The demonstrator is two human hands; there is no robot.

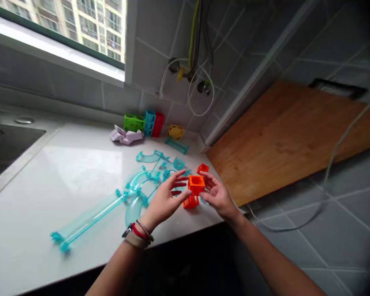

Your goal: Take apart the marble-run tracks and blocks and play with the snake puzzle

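An orange open-frame cube block (196, 185) is between my two hands, above the right part of the counter. My left hand (168, 195) has its thumb and fingertips at the cube's left side, with the other fingers spread a little. On the opposite side, my right hand (219, 197) grips it between thumb and fingers. Just below the held cube is another orange block (191, 202); whether the two touch I cannot tell. A third orange block (202, 168) lies behind the fingers.
Translucent teal track pieces (135, 185) cover the counter (70, 172), with a long straight track (92, 220) at front left. Stacked green (133, 122), blue (149, 123) and red blocks (158, 124), lilac pieces (126, 135) and a yellow block (176, 132) stand behind. A wooden board (283, 139) borders the right.
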